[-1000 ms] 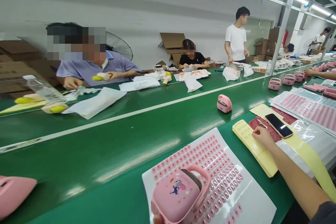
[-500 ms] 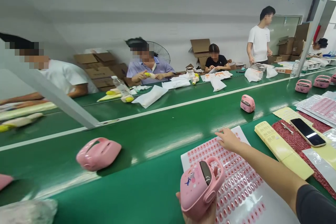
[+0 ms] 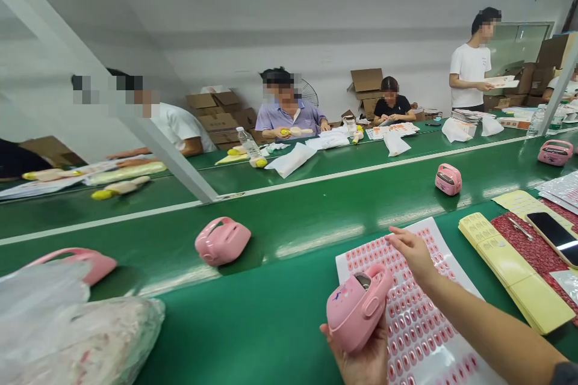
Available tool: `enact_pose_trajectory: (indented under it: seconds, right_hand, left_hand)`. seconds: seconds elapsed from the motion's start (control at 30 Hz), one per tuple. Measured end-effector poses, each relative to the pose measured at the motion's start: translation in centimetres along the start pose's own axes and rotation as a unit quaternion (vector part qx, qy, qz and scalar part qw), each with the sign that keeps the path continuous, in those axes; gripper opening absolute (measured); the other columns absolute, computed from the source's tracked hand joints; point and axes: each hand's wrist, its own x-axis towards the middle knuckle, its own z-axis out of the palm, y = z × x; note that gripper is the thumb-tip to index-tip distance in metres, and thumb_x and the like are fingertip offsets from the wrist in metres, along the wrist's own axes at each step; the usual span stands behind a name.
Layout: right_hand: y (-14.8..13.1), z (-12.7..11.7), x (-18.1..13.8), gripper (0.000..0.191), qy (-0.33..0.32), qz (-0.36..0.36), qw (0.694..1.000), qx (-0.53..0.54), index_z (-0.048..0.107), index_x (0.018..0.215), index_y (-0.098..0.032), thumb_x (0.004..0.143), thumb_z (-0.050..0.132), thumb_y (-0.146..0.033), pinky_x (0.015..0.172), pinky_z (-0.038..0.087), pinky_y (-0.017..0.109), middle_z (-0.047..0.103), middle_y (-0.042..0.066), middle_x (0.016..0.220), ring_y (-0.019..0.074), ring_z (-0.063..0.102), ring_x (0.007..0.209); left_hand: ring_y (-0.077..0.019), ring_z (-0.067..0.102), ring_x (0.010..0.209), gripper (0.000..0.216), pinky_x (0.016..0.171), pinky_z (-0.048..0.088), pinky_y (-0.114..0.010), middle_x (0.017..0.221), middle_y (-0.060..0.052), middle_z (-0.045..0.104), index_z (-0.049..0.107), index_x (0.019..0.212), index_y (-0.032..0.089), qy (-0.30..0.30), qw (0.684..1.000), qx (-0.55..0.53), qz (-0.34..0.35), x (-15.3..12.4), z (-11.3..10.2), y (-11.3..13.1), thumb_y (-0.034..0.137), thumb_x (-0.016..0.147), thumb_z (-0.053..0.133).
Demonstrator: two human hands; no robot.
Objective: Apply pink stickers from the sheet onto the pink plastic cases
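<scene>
My left hand (image 3: 361, 356) cradles a pink toy-like case (image 3: 354, 316) from below, tilted, with its rounded handle up. It has a dark window and a small printed picture on its face. My right hand (image 3: 413, 255) is over the upper part of a white sheet of small oval pink stickers (image 3: 419, 316), beside the held case. Its thumb and finger come close together at the tips. A tiny greyish bit shows there, too small to make out. The held case hides part of the sheet's left side.
On the green belt stand more pink cases (image 3: 223, 242), (image 3: 448, 179). At lower left is a plastic-wrapped bundle (image 3: 103, 337). Yellow label sheets (image 3: 510, 271), a phone (image 3: 553, 234) and tweezers (image 3: 520, 227) lie at right. Several co-workers are across the belt; a slanted metal post (image 3: 149, 132) rises at left.
The view has swung left, so most things sit farther right. The held case has tilted, showing less of its window. My right hand's fingers have shifted over the sheet. The standing co-worker now holds papers.
</scene>
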Motion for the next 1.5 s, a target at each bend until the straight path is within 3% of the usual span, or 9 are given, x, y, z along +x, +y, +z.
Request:
enact_pose_trajectory:
  seconds: [0.07, 0.13, 0.3, 0.5, 0.73, 0.93, 1.3, 1.37, 1.5]
  right_hand:
    - [-2.1, 0.3, -2.6, 0.03, 0.006, 0.025, 0.988, 0.152, 0.068, 0.085, -0.022, 0.083, 0.043, -0.037, 0.088, 0.042, 0.039, 0.058, 0.007, 0.115, 0.0202, 0.051, 0.107]
    - [-3.6, 0.8, -4.9, 0.024, 0.004, 0.037, 0.977, 0.21, 0.07, 0.075, -0.026, 0.076, 0.052, -0.042, 0.093, 0.037, 0.044, 0.057, 0.005, 0.117, 0.0234, 0.047, 0.112]
    - [-3.9, 2.3, -7.4, 0.015, 0.033, 0.031, 0.985, 0.169, 0.07, 0.073, -0.031, 0.074, 0.056, -0.033, 0.096, 0.031, 0.05, 0.053, 0.005, 0.12, 0.024, 0.042, 0.116]
    - [-2.9, 3.2, -7.7, 0.016, 0.091, 0.016, 0.985, 0.145, 0.069, 0.083, -0.032, 0.075, 0.055, -0.028, 0.094, 0.035, 0.048, 0.055, 0.004, 0.118, 0.0224, 0.044, 0.114]
    - [-3.3, 3.3, -7.8, 0.018, 0.092, 0.021, 0.988, 0.124, 0.069, 0.081, -0.029, 0.077, 0.053, -0.027, 0.094, 0.035, 0.048, 0.056, 0.005, 0.116, 0.0227, 0.044, 0.113]
    - [-3.0, 3.0, -7.6, 0.019, 0.107, -0.036, 0.99, 0.083, 0.068, 0.086, -0.03, 0.076, 0.052, -0.026, 0.089, 0.039, 0.047, 0.061, 0.004, 0.109, 0.0234, 0.049, 0.106]
    - [-3.2, 2.0, -6.9, 0.02, 0.073, -0.157, 0.984, 0.032, 0.068, 0.089, -0.026, 0.076, 0.053, -0.021, 0.086, 0.043, 0.042, 0.066, 0.004, 0.1, 0.0205, 0.055, 0.098]
    - [-3.4, 1.8, -7.0, 0.019, 0.059, -0.146, 0.986, 0.059, 0.069, 0.085, -0.025, 0.076, 0.053, -0.02, 0.086, 0.043, 0.041, 0.066, 0.005, 0.1, 0.0201, 0.055, 0.099]
    - [-3.8, 1.7, -7.0, 0.018, 0.031, -0.042, 0.991, 0.126, 0.07, 0.069, -0.026, 0.074, 0.053, -0.02, 0.089, 0.043, 0.041, 0.065, 0.005, 0.102, 0.0205, 0.052, 0.106]
  left_hand:
    - [-0.0256, 0.056, 0.099, 0.047, 0.083, 0.047, -0.038, 0.105, -0.009, 0.062, 0.05, 0.116, 0.023, -0.007, 1.0, -0.005, 0.017, -0.1, -0.1, -0.1, 0.048, 0.076, 0.05]
    - [-0.0235, 0.059, 0.093, 0.048, 0.082, 0.048, -0.035, 0.104, -0.009, 0.063, 0.048, 0.118, 0.022, -0.005, 0.999, -0.008, 0.04, -0.2, -0.1, -0.3, 0.046, 0.077, 0.05]
    - [-0.0218, 0.062, 0.084, 0.051, 0.077, 0.05, -0.03, 0.095, -0.011, 0.065, 0.047, 0.119, 0.018, 0.033, 0.998, 0.011, 0.047, -0.5, 0.4, -0.9, 0.046, 0.076, 0.05]
    - [-0.0216, 0.062, 0.085, 0.05, 0.081, 0.048, -0.031, 0.093, -0.014, 0.065, 0.052, 0.113, 0.013, 0.05, 0.998, -0.028, 0.006, -0.6, 0.1, -1.1, 0.046, 0.075, 0.051]
    - [-0.0212, 0.062, 0.084, 0.053, 0.08, 0.049, -0.031, 0.091, -0.013, 0.065, 0.046, 0.119, 0.013, 0.051, 0.998, -0.034, -0.002, -0.7, 0.3, -1.2, 0.044, 0.077, 0.048]
    - [-0.0225, 0.061, 0.088, 0.062, 0.082, 0.048, -0.032, 0.102, -0.015, 0.061, 0.036, 0.126, 0.012, 0.059, 0.997, -0.04, -0.008, -0.7, 0.4, -1.1, 0.043, 0.075, 0.05]
    - [-0.0207, 0.061, 0.086, 0.05, 0.077, 0.05, -0.029, 0.093, -0.013, 0.064, 0.049, 0.113, 0.013, 0.084, 0.995, -0.053, 0.004, -0.8, 0.7, -1.1, 0.043, 0.073, 0.05]
    - [-0.0202, 0.062, 0.085, 0.05, 0.076, 0.051, -0.027, 0.094, -0.014, 0.064, 0.048, 0.112, 0.011, 0.094, 0.994, -0.05, 0.006, -0.9, 0.9, -1.2, 0.042, 0.072, 0.051]
    - [-0.0203, 0.062, 0.084, 0.052, 0.077, 0.05, -0.029, 0.096, -0.014, 0.063, 0.043, 0.117, 0.011, 0.104, 0.994, -0.044, 0.013, -0.9, 1.0, -1.4, 0.039, 0.073, 0.05]
